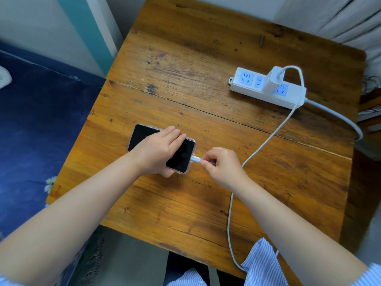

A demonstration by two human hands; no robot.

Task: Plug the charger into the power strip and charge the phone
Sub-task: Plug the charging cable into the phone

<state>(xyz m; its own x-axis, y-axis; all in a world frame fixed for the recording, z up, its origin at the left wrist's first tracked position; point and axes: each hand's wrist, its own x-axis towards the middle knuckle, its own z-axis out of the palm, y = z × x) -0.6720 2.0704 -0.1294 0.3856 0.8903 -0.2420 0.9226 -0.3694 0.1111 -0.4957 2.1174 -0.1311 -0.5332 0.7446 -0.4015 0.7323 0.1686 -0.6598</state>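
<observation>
A black phone (181, 155) in a clear case lies flat on the wooden table (206, 58), screen dark. My left hand (158, 149) presses down across its middle and grips its edges. My right hand (220, 164) pinches the white cable plug (195, 159), which sits at the phone's right end port. The white cable (263, 143) loops off the table's near edge and back up to the white charger (274, 80). The charger stands plugged into the white power strip (268, 87) at the far right.
The power strip's thick grey cord (340, 116) runs off the table's right edge. A blue bedspread (41, 124) lies to the left of the table. White curtains (350, 19) hang at the back right. Striped sleeves show at the bottom.
</observation>
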